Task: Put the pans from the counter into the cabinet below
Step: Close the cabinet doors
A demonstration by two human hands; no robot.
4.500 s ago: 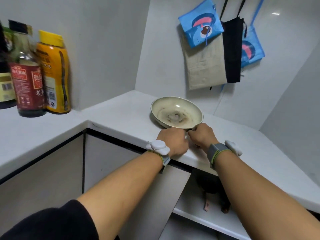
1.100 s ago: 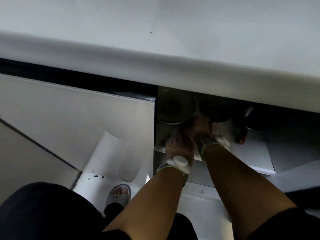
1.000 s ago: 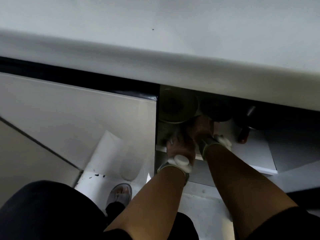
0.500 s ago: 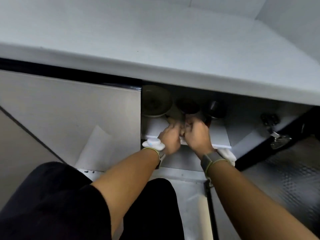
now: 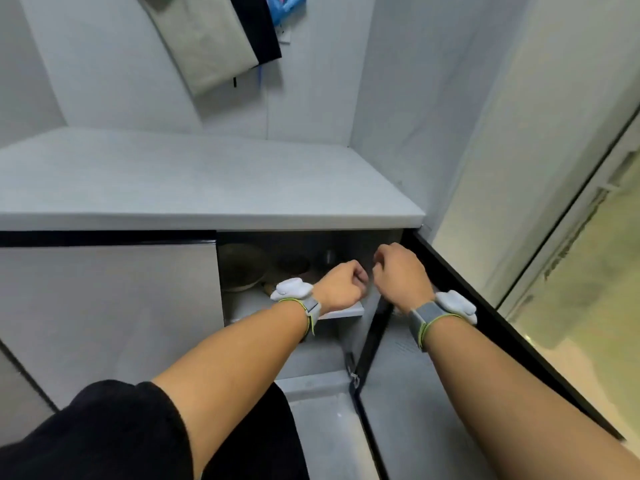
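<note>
Our fingers are empty now. On the left hand (image 5: 341,287) they are curled into a loose fist that holds nothing, and on the right hand (image 5: 398,271) they are bent inward, likewise with nothing between them. Half a second ago both hands were low at the shelf edge, close around a pan handle; now they have drawn back and up, clear of the cabinet mouth, hanging in the air side by side just in front of the opening.

The cream pan (image 5: 240,270) that stood on the worktop a few seconds ago now lies inside the cabinet, at the left of the shelf (image 5: 341,311), tucked behind the closed door panel. A darker pan (image 5: 292,264) sits just beside it to the right, and further right a third dark vessel shows, too dim to name. The worktop (image 5: 194,178) shows no pan in this view, so we judge the task done or nearly so, with only the door left to close.

As for room: the worktop's front lip overhangs the opening just above our knuckles, so rising hands should come outward first. The open cabinet door (image 5: 433,393) stands swung out on the right, its dark edge running under the right wrist, and it narrows the space on that side. On the left, the closed door (image 5: 110,317) bounds the opening. Below, the cabinet floor is free.
</note>
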